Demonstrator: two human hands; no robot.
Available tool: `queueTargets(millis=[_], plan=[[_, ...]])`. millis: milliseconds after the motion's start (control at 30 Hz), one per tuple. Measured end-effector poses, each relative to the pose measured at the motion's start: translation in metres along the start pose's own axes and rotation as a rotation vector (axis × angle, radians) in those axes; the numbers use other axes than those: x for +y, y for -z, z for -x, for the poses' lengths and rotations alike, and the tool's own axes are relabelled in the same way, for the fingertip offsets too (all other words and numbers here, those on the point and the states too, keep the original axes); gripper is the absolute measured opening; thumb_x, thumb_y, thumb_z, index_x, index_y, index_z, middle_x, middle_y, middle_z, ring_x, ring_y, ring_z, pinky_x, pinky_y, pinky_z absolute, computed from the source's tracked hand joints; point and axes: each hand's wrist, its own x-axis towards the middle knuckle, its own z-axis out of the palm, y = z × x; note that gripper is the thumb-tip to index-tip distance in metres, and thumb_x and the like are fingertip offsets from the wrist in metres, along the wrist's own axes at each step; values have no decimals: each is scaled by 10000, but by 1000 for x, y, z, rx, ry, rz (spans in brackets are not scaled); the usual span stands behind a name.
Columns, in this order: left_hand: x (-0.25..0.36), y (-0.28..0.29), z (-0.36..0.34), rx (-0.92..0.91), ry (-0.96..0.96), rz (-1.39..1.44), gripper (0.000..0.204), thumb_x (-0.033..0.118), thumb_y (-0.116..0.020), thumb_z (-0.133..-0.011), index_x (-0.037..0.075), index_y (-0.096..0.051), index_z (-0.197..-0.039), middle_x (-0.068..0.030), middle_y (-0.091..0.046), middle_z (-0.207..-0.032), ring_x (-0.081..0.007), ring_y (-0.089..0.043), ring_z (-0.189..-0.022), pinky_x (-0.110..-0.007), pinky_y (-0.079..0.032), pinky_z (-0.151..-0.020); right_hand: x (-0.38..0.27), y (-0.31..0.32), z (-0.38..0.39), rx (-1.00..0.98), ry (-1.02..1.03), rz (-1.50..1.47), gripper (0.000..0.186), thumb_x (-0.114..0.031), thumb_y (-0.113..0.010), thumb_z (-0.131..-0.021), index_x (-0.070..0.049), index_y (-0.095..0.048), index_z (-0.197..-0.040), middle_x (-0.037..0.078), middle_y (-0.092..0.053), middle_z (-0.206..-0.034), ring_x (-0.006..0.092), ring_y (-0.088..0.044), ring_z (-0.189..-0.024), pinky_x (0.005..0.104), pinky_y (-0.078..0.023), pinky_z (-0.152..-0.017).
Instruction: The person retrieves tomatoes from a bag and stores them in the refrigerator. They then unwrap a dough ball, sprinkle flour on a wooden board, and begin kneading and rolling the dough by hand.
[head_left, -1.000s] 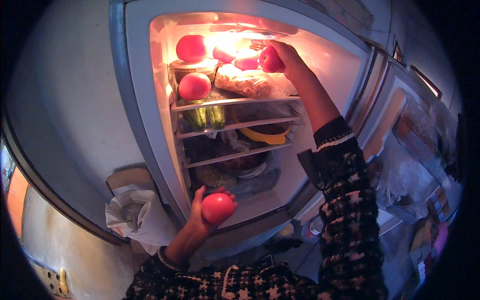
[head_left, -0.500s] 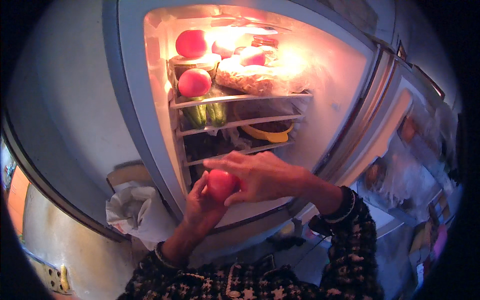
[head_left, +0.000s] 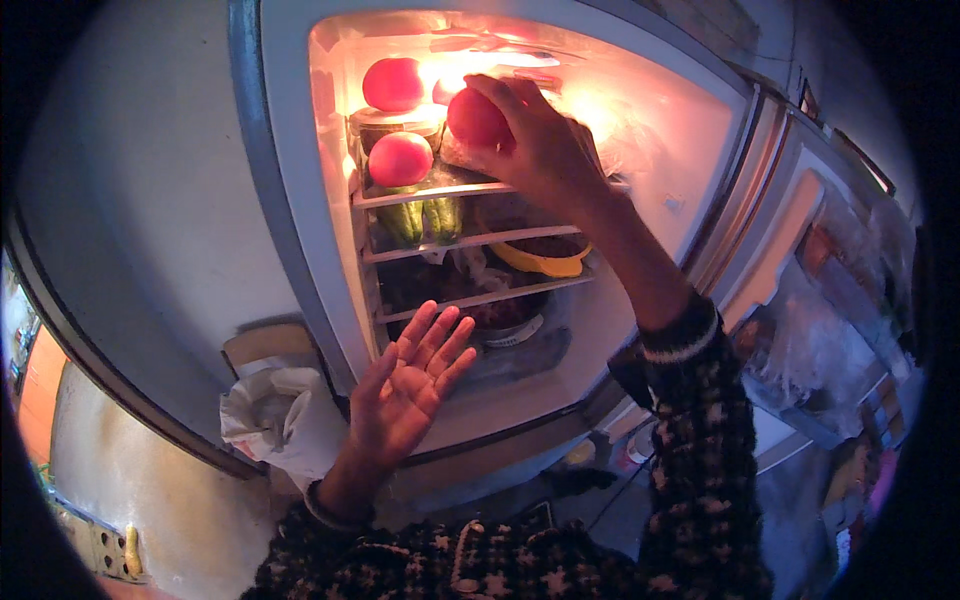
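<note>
A red tomato [head_left: 478, 122] is in the grip of my right hand [head_left: 540, 145], raised at the top shelf of a lit, open fridge [head_left: 650, 180]. Two more tomatoes sit to its left: one [head_left: 393, 85] rests on a round lidded container [head_left: 385, 118], the other [head_left: 400, 159] in front of it near the shelf edge. Behind my right hand a clear bag [head_left: 458, 160] is partly hidden. My left hand [head_left: 400, 395] holds nothing, palm up with fingers stretched, in front of the lower shelves.
Green vegetables [head_left: 443, 218] lie below the top shelf. A yellow-rimmed basket [head_left: 540, 262] and a dark-filled bowl [head_left: 510, 328] stand lower. The fridge door [head_left: 800, 230], with bagged items, swings out at right. A white bag [head_left: 285, 415] stands at the left.
The tomato went from between both hands up to the top shelf in my right hand. My left hand let go of it and opened, staying low.
</note>
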Motion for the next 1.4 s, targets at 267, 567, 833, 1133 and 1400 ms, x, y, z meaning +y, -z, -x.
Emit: queueTargets(millis=[267,567,833,1133,1400], plan=[[9,14,22,98,11,-148,693,292,-599,-943,39,-285,-1507,-161,-272,-1569,-328,-254,-1459,-482,-333,-1141,41,-43,-27,-200,-166,332,607,-327,-708,-836,-258,-477,-1393,90,-451,-1446,308,-618,-1131,436,-556,-825],[12,22,27,132,119,-277,665,343,-612,-932,74,-354,-1484,-147,-315,-1551,-322,-352,-1406,-468,-459,-1029,49,-33,-32,-298,-186,374,342,-290,-668,-868,-178,-676,-1192,90,-693,-1128,287,-668,-1010,408,-527,-882],[-4,14,17,58,298,-91,706,501,-562,-946,122,-326,-1493,-131,-362,-1514,-326,-390,-1375,-473,-467,-1017,-45,17,62,-186,-324,-570,218,-206,-630,-930,-21,-692,-1027,128,-704,-969,214,-689,-866,325,-537,-793],[-46,37,34,158,479,34,428,449,-568,-953,142,-492,-1242,-125,-539,-1247,-306,-598,-1052,-399,-581,-694,-87,136,178,-259,-294,-146,376,-242,-652,-901,-58,-610,-1227,147,-586,-1304,298,-530,-1259,467,-441,-1034],[-22,60,68,149,260,71,313,405,-496,-987,151,-537,-1166,-136,-534,-1114,-269,-552,-879,-309,-537,-481,24,454,337,319,-430,1038,411,-182,-344,-1052,13,-466,-1393,169,-496,-1429,280,-504,-1293,396,-387,-1089]])
